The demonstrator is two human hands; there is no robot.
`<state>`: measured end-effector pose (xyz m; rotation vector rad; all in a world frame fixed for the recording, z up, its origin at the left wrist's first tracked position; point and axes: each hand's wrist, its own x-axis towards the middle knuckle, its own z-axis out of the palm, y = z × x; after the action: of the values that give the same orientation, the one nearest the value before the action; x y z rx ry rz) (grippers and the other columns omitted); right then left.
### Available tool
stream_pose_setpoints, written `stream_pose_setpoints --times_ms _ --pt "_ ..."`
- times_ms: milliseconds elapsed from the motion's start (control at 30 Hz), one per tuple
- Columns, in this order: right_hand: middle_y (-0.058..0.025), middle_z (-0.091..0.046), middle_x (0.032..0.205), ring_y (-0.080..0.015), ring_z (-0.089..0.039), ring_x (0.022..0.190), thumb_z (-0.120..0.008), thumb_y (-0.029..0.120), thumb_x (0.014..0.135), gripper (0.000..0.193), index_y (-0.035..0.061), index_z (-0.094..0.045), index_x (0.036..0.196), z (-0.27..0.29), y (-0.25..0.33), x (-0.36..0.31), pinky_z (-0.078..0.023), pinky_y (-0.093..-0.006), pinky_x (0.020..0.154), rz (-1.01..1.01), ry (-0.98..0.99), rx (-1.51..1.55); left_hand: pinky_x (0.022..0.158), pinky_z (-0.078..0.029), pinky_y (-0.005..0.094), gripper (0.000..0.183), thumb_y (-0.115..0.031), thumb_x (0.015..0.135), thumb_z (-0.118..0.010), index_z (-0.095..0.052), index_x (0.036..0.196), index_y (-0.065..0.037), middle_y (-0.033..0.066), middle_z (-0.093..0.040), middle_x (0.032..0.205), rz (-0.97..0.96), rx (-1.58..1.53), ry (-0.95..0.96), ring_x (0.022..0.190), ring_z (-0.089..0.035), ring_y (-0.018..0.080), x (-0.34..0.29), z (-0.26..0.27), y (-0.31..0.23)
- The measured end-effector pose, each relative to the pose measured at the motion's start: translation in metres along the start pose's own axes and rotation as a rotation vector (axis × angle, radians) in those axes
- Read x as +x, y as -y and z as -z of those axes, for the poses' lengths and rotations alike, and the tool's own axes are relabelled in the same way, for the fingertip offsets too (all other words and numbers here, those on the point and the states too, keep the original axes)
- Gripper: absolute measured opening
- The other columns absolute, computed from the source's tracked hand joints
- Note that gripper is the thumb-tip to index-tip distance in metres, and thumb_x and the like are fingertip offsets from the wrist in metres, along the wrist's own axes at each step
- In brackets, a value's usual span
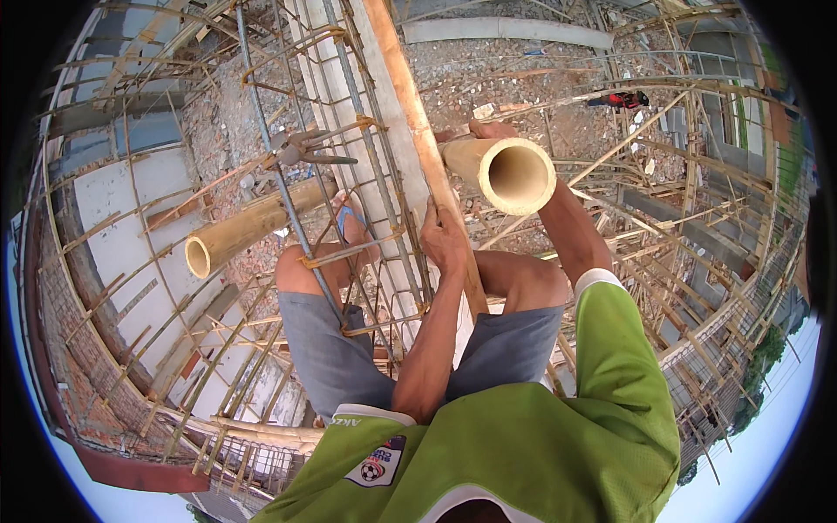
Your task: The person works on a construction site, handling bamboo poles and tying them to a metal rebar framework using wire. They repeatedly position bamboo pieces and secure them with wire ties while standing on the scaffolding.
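Observation:
My left hand is closed over the edge of a long wooden board, beside a cage of steel reinforcing bars. My right forearm reaches behind a thick bamboo pole whose hollow cut end faces me. Part of my right hand shows beyond the pole; its fingers are mostly hidden, so its grip cannot be made out. To the left, a pair of pincers rests across the rebar cage, jaws toward the left, apart from both hands. Thin tie wires bind the bars at several crossings.
I sit astride the formwork, knees on either side. Another bamboo pole juts out at the left. Rubble ground lies far below, with bamboo scaffolding on the right. A pale wall panel stands left; a red and black object lies at far right.

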<state>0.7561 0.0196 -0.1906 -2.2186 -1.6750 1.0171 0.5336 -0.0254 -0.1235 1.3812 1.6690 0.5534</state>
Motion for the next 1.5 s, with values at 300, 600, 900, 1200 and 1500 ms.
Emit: stream_pose_setpoints --times_ms 300,600,900,1200,1500 --pt "-0.0223 -0.068 0.088 -0.0419 -0.067 0.083 -0.061 0.015 0.082 0.031 0.0083 -0.05 0.111 -0.01 -0.043 0.061 -0.052 -0.0526 0.07 0.137 0.083 -0.265 0.072 -0.05 0.039 0.039 -0.027 0.099 -0.051 -0.068 0.114 0.004 0.0221 -0.07 0.082 0.15 -0.033 0.02 0.074 -0.066 0.031 0.005 0.0 0.005" --pt "-0.0209 -0.069 0.086 -0.0406 -0.068 0.081 -0.058 0.011 0.085 0.032 0.0094 -0.051 0.115 -0.012 -0.033 0.066 -0.053 -0.051 0.068 0.197 0.054 -0.277 0.079 -0.05 0.0365 0.038 -0.033 0.099 -0.054 -0.068 0.105 0.001 0.0158 -0.072 0.092 0.305 -0.156 0.019 0.081 -0.065 0.0241 0.0 -0.002 0.004" --pt "-0.0186 -0.069 0.101 -0.0396 -0.067 0.094 -0.057 0.013 0.087 0.033 0.0117 -0.052 0.12 -0.041 -0.026 0.109 -0.053 -0.052 0.077 0.118 0.158 -0.288 0.081 -0.049 0.0299 0.026 -0.019 0.094 -0.061 -0.066 0.105 0.004 0.0075 -0.069 0.097 0.327 -0.307 0.24 0.087 -0.06 0.0157 -0.005 0.007 0.009" --pt "-0.0237 -0.068 0.101 -0.0432 -0.064 0.096 -0.054 0.019 0.091 0.024 0.0062 -0.064 0.109 -0.035 -0.042 0.157 -0.049 -0.0536 0.082 0.054 -0.144 0.195 0.075 -0.044 0.0262 0.027 -0.019 0.099 -0.057 -0.068 0.098 0.005 0.0054 -0.065 0.086 0.257 -0.433 0.312 0.081 -0.056 0.0116 -0.009 0.002 0.02" --pt "-0.0198 -0.068 0.109 -0.0383 -0.065 0.104 -0.053 0.009 0.085 0.023 0.0079 -0.064 0.106 -0.045 -0.037 0.132 -0.053 -0.0495 0.085 -0.095 0.058 -0.206 0.09 -0.046 0.027 0.031 -0.021 0.102 -0.055 -0.065 0.117 0.003 0.0056 -0.066 0.109 0.382 -0.609 0.345 0.097 -0.059 0.0105 -0.002 0.0 0.017"
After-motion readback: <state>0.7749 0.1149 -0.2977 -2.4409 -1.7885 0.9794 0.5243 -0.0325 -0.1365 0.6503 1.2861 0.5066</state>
